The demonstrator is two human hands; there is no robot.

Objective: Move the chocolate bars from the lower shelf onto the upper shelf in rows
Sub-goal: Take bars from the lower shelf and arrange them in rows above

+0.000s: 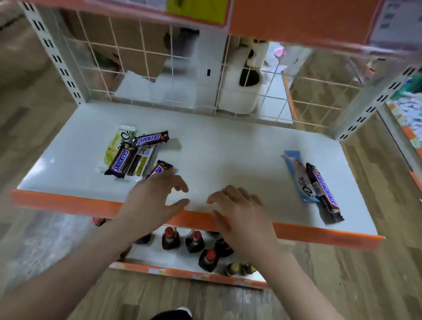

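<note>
Over shelf [206,139] front | left grip [155,196], right grip [241,210] spread, empty | Snickers bar [160,169] touching left fingertips

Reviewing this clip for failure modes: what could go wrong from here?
1. The left hand hangs over a Snickers bar beside a loose pile; a grip there may drag neighbours along.
2. The right-side Snickers lies near the orange shelf edge; a nudge could tip it off.
3. Neither hand holds a bar yet.
</note>
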